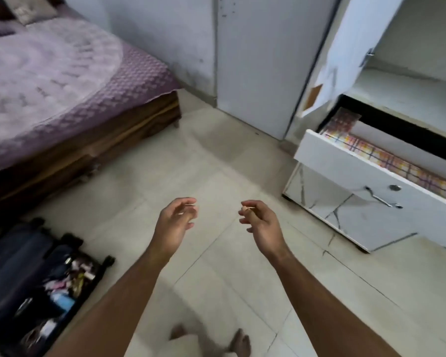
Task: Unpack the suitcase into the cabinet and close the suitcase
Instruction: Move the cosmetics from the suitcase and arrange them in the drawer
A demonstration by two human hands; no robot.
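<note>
The bed (62,81) fills the far left, its purple cover hanging over the near edge. Against the right wall stands the cabinet (410,81), door swung open, bare shelves showing, and below them a drawer (345,163) pulled out with a checked lining inside. The suitcase (36,287) lies open on the floor (216,163) at the near left corner, well apart from the cabinet — dark folded clothes at its far end, small bright packets and bottles at the near end. The clothes are likely soft and light, best scooped from beneath as a stack; the small items look loose and slippery, so probably better taken a few at a time. Between suitcase and cabinet the tiles offer open walking room, though the drawer's jutting front edge is a thing to steer round. The left hand (175,222) and right hand (260,225) hover mid-floor, fingers loosely curled and apart — holding nothing.
</note>
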